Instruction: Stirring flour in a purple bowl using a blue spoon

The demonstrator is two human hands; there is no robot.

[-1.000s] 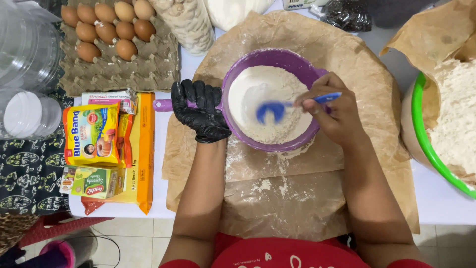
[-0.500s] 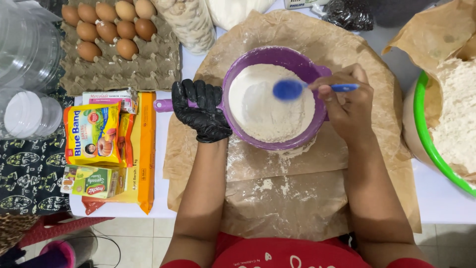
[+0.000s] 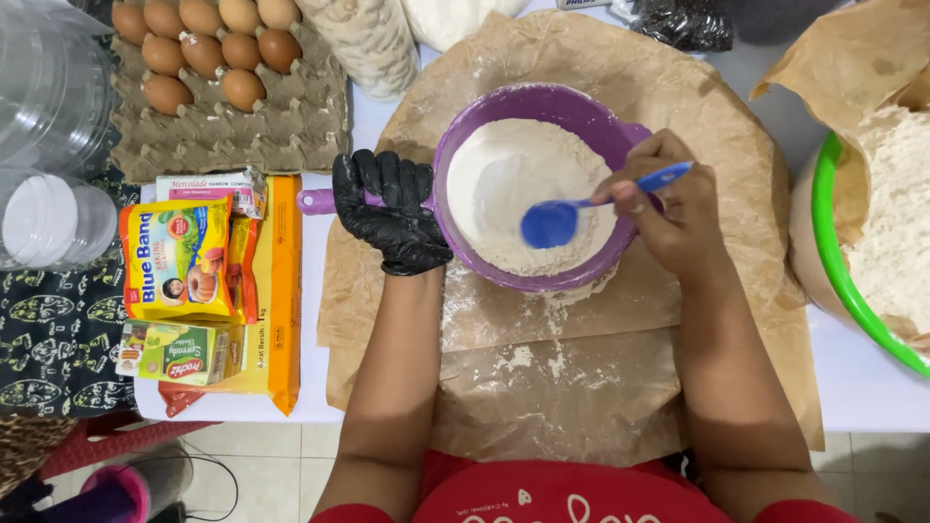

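1. The gloved left hand [image 3: 392, 218] was closed on the purple sieve [image 3: 535, 184] at its handle, mid-bench on brown paper [image 3: 581, 387].
2. The right hand [image 3: 678, 218] pinched the blue spoon [image 3: 572, 218] by its stem.
3. The flour [image 3: 504, 179] looked light, loose and easily spilled; the sieve was probably rigid plastic, best held at handle or rim.

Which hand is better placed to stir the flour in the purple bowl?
Probably the right hand: it holds the blue spoon over the flour. The gloved left hand grips the purple bowl by its handle side, steadying it.
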